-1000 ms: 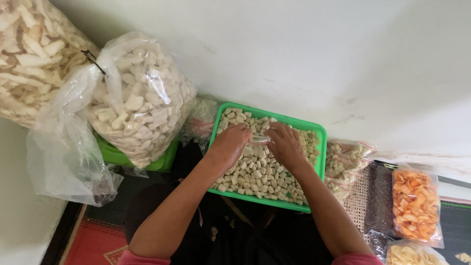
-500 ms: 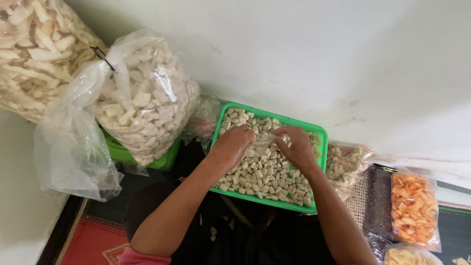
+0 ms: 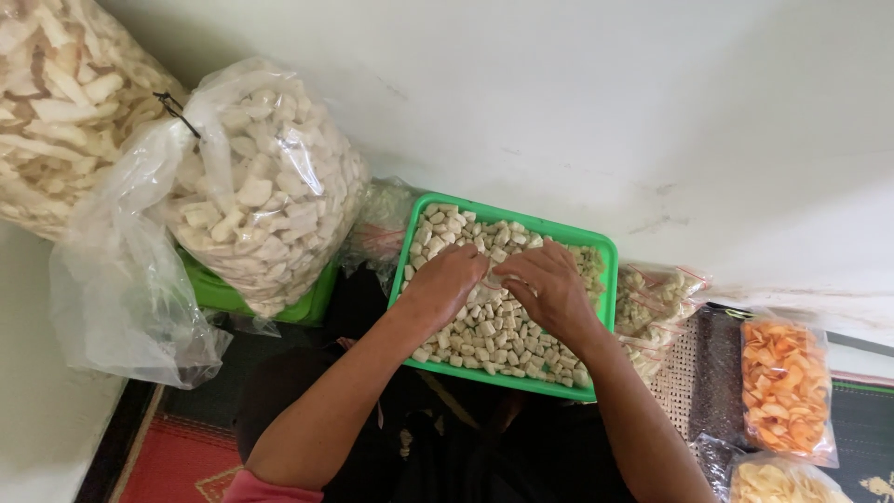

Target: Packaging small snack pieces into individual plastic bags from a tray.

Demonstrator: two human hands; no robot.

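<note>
On lap: green tray [image 3: 606, 279] | pale cracker pieces [image 3: 484, 326] | left hand [image 3: 447, 284], right hand [image 3: 549, 289] touching.

Floor [image 3: 177, 419] carries everything: dark mat along the wall, red patterned rug [image 3: 177, 466] at lower left. Green tray [image 3: 602, 270] of small pale crackers sits on it, against the white wall. Left of the tray, a clear sack of pale chips [image 3: 270, 205] rests on a second green tray [image 3: 219, 293]; a larger sack of long pale chips [image 3: 56, 102] lies at far left, touching it. A loose clear bag [image 3: 121, 298] droops onto the floor in front. Right of the tray: a sealed bag of pale crackers [image 3: 652, 307], then a bag of orange chips [image 3: 787, 387], with another pale-chip bag [image 3: 778, 480] at the bottom edge.
</note>
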